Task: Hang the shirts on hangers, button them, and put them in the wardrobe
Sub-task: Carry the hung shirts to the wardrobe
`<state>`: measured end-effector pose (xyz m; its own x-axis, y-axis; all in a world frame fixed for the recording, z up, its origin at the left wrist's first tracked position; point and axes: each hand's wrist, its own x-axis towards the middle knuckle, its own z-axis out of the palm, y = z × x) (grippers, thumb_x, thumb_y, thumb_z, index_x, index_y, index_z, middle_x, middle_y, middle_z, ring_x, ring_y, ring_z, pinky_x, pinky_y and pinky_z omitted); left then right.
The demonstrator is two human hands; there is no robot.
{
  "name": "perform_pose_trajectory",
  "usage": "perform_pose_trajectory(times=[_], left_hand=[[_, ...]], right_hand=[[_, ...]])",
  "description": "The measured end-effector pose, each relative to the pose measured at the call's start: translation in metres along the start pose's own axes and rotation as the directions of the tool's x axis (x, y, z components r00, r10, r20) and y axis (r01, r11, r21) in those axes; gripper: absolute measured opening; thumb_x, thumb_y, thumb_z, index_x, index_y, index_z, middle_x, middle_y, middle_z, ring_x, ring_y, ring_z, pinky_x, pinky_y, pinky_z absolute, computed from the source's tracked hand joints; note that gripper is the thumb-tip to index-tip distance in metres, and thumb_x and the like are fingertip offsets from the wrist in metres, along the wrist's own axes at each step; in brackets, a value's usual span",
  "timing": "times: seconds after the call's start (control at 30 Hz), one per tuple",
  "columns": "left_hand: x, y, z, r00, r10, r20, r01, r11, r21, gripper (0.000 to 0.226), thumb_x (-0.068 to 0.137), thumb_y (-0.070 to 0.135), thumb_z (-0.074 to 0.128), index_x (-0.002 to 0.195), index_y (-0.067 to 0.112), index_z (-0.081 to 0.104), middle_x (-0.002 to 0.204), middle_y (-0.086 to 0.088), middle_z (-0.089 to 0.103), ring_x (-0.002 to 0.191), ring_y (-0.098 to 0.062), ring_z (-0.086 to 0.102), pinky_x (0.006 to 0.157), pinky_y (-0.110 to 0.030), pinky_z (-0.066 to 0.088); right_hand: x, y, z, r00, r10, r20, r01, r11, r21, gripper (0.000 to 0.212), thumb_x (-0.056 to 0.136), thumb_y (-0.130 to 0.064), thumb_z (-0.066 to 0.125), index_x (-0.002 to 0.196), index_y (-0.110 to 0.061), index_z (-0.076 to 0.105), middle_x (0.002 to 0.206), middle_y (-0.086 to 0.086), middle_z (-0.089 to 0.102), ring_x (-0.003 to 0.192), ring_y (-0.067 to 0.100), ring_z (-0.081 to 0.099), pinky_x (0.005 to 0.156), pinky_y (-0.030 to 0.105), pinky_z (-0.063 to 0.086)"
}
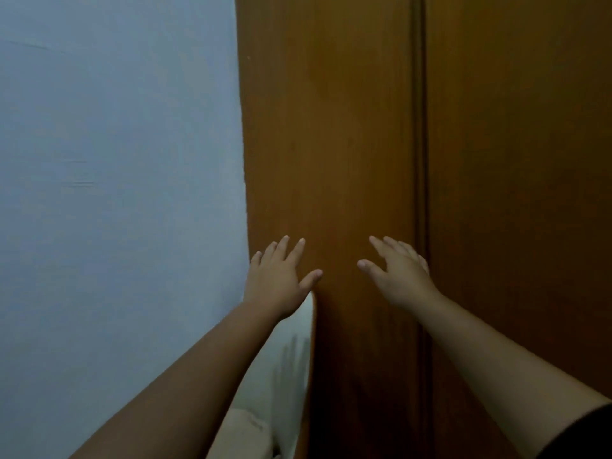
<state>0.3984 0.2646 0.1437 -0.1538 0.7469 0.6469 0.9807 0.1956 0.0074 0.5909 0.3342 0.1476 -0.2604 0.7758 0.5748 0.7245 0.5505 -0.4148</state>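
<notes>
Left hand [281, 276] and right hand [395, 274] apart, fingers spread, empty, against closed brown wardrobe door [331, 144]. Contact unclear. White fabric [291, 352] wedged beside wardrobe, mostly hidden; shirt or not, cannot tell.

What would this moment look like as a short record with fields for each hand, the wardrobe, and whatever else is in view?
left hand: left hand, fingers spread, holding nothing, over the left edge of the door
right hand: right hand, fingers spread, holding nothing, in front of the door
contact with door: cannot tell
wardrobe: brown wooden wardrobe door, closed; vertical seam to the second brown door panel
left of wardrobe: pale blue wall
below left hand: white fabric
shirts, hangers: none in view
</notes>
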Motion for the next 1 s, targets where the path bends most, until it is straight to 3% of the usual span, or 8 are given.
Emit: perform_pose_trajectory(times=[0.2,0.47,0.63,0.83,1.0], left_hand=[[0.045,0.052,0.016,0.982,0.183,-0.040,-0.186,0.976,-0.116,0.072,0.093,0.066,0.026,0.153,0.032,0.006,0.162,0.000,0.004,0.148,-0.020,0.004,0.118,-0.040,0.006],[0.120,0.095,0.022,0.910,0.346,-0.229,-0.396,0.888,-0.233,0.070,0.093,0.065,0.025,0.151,0.035,0.001,0.162,0.002,-0.005,0.148,-0.015,-0.004,0.118,-0.036,0.001],[0.186,0.113,0.029,0.842,0.361,-0.400,-0.481,0.838,-0.257,0.078,0.085,0.076,0.011,0.150,0.036,0.000,0.161,0.002,-0.006,0.147,-0.014,-0.006,0.116,-0.034,-0.002],[0.270,0.131,0.017,0.754,0.401,-0.520,-0.592,0.759,-0.272,0.079,0.084,0.078,0.016,0.149,0.036,-0.002,0.160,0.004,-0.012,0.147,-0.012,-0.015,0.115,-0.034,-0.007],[0.322,0.137,-0.012,0.749,0.411,-0.519,-0.617,0.718,-0.322,0.091,0.079,0.084,0.015,0.150,0.030,-0.004,0.159,0.002,-0.015,0.146,-0.014,-0.018,0.117,-0.038,-0.007]], right_hand=[[0.021,0.035,-0.048,0.991,0.031,-0.133,-0.046,0.993,-0.107,0.059,0.096,-0.051,0.040,0.148,-0.033,0.022,0.157,-0.004,0.019,0.146,0.018,0.009,0.119,0.045,0.010],[0.076,0.057,-0.097,0.968,-0.125,-0.217,0.059,0.956,-0.286,0.057,0.097,-0.048,0.037,0.148,-0.032,0.021,0.158,-0.004,0.016,0.146,0.016,0.005,0.119,0.041,0.004],[0.127,0.064,-0.116,0.925,-0.300,-0.234,0.151,0.853,-0.499,0.055,0.097,-0.051,0.034,0.148,-0.033,0.022,0.158,-0.005,0.014,0.146,0.015,0.000,0.118,0.038,-0.003],[0.196,0.058,-0.154,0.862,-0.479,-0.166,0.241,0.676,-0.696,0.063,0.090,-0.060,0.018,0.144,-0.031,0.033,0.155,0.000,0.027,0.146,0.019,0.009,0.114,0.039,-0.002],[0.243,0.039,-0.197,0.873,-0.467,-0.139,0.201,0.605,-0.771,0.058,0.094,-0.058,0.022,0.139,-0.027,0.043,0.147,0.002,0.041,0.143,0.020,0.020,0.116,0.037,0.003]])
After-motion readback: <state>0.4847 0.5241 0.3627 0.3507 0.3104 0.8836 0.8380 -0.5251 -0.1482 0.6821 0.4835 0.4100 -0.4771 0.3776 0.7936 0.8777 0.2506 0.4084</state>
